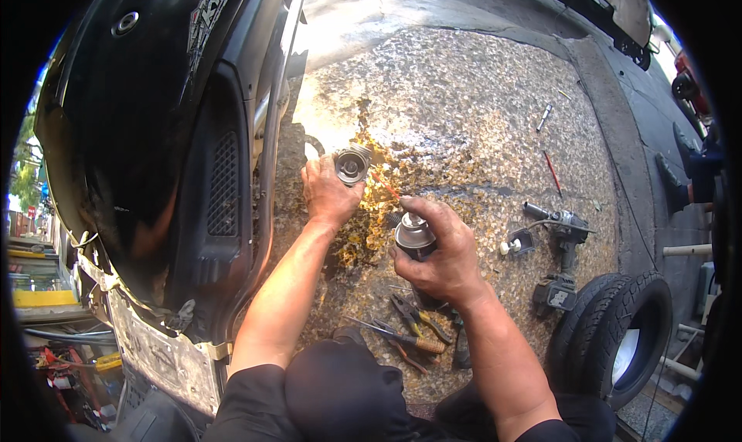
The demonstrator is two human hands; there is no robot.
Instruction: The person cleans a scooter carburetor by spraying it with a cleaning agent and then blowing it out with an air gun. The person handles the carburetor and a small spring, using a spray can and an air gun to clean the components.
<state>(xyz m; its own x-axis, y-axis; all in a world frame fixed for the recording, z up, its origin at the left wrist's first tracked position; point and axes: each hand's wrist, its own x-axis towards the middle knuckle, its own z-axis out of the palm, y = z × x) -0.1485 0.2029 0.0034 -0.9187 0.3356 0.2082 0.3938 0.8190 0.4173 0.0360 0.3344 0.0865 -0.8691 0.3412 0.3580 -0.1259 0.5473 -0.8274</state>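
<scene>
My left hand (330, 197) is closed around a round metal part (352, 166) with a ringed hollow in its face. The hollow is turned up toward me. My right hand (452, 253) grips a spray can (415, 241), its index finger resting on the nozzle. From the nozzle a thin orange-red straw (385, 185) points toward the metal part, a short way apart from it. The lower can is hidden behind my fingers. Under both hands the speckled ground has a wet, yellow-brown patch (359, 245).
A black vehicle panel (224, 183) stands along the left. Pliers (417, 318) and a wooden-handled tool (417, 341) lie near my knees. To the right are a cordless impact wrench (568, 229), a red stick (553, 173) and stacked tyres (657, 334). Another person's shoe (671, 178) shows at far right.
</scene>
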